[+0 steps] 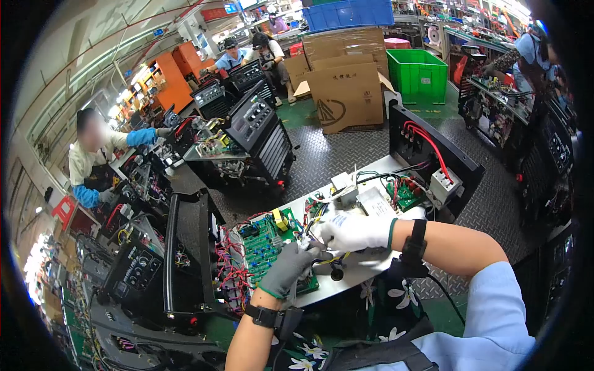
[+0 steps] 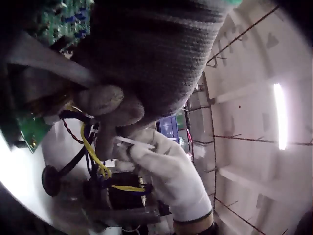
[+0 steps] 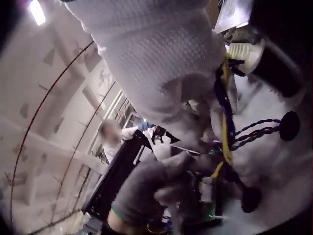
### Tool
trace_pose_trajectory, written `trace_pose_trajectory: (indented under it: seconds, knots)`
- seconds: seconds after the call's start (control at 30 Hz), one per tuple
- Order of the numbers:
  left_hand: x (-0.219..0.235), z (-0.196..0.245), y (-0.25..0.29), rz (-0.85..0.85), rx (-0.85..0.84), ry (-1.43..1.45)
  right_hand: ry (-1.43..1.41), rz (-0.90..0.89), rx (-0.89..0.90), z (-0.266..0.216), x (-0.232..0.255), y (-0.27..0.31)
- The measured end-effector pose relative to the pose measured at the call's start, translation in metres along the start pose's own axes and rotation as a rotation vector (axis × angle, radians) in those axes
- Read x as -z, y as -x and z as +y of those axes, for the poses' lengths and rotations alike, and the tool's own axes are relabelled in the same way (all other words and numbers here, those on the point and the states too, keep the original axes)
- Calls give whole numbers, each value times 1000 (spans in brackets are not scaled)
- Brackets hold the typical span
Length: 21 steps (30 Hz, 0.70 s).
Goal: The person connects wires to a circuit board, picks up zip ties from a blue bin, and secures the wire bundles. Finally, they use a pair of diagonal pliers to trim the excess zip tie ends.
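My left hand, in a grey glove, bends its fingers round a bundle of wires, yellow and dark, beside the green circuit board. My right hand, gloved in white, meets it fingertip to fingertip over the white panel. Between the right thumb and fingers is a thin white strip like a cable tie, pinched close to the wires. A pale flat strip also crosses by the left palm. Round black parts hang on twisted wires next to the hands.
An upright black panel with red cables stands at the panel's far right; a black handled frame rises at its left. Another machine stands ahead on the metal floor. Beyond are cardboard boxes, a green crate and several people.
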<state>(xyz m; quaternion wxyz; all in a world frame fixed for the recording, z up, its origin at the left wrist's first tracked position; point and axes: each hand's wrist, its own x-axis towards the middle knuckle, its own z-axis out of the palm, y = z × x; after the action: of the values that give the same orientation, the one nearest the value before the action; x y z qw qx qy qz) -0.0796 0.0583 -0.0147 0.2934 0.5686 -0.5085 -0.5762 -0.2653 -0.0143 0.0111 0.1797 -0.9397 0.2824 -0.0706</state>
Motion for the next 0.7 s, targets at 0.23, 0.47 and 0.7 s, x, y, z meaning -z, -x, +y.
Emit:
trace_pose_trajectory:
  seconds: [0.23,0.47,0.7]
  knots:
    - [-9,-26,-6,209,-158,-121,-694,-251,-73,25,3,-14]
    - [-10,-22,0,205,-127,-158,-690,-327,-38,33,-1,-21]
    - [-8,-38,-9,197,-239,-183,-779,-286,-47,28,-5,-15]
